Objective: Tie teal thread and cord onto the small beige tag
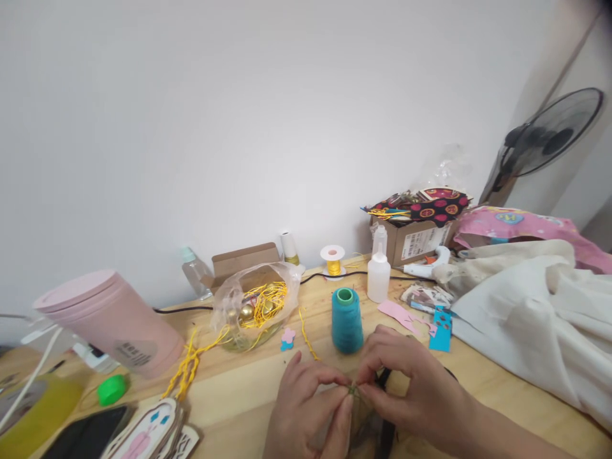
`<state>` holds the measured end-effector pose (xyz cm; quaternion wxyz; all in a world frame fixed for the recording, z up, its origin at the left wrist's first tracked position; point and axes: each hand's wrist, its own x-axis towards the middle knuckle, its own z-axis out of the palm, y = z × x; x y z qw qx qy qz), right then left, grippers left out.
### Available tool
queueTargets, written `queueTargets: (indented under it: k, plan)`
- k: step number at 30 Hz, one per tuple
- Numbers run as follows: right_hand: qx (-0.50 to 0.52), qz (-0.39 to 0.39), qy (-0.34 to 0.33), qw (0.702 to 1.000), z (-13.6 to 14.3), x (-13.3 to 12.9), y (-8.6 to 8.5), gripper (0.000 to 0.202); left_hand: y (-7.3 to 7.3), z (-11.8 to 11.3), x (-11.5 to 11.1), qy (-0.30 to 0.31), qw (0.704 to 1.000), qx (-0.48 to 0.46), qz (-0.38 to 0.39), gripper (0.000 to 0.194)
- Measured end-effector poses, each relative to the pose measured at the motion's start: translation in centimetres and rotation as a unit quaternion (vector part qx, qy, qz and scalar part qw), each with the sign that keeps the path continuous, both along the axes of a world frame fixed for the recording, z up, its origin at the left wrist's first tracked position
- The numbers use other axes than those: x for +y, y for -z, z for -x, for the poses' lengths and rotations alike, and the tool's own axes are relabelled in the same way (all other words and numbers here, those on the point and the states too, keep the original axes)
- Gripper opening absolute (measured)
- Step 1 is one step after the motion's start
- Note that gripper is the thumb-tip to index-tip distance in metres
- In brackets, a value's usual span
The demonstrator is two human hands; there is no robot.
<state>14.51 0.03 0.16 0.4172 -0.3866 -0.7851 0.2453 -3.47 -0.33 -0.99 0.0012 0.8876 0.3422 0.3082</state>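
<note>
Fingertips of my left hand (310,408) and my right hand (414,386) meet low in the view, right of centre. Both pinch a tiny greenish thread-like piece (352,389), whose exact form is too small to tell. A black object (386,437) shows partly behind my right hand; its kind is hidden. Just beyond the hands stands a teal thread cone (347,322). Left of the cone lie a short yellow cord (307,333) and a small pink and blue flower cut-out (287,339).
A clear bag (224,306) of yellow cord and gold bells lies left. Nearby are a pink tumbler (115,322), phone (88,433) and decorated tags (148,433). A white squeeze bottle (378,278), felt scraps (442,328), cardboard box (421,242) and white cloth (526,319) are right.
</note>
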Motion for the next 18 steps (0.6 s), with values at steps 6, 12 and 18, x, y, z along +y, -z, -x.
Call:
queueTargets:
  k: [6, 12, 18]
  plan:
    - [-0.047, -0.052, 0.001, 0.998, -0.11, -0.04, 0.20, 0.016, -0.26, 0.12, -0.12, -0.007, 0.999, 0.018, -0.049, 0.018]
    - [-0.074, -0.105, 0.000, 0.992, -0.02, -0.08, 0.29, 0.015, -0.34, 0.19, -0.03, -0.003, 0.996, 0.030, -0.080, 0.020]
    - [-0.116, -0.159, 0.002, 0.980, 0.11, -0.31, 0.05, 0.017, -0.12, 0.39, -0.03, 0.004, 0.995, 0.019, -0.098, 0.022]
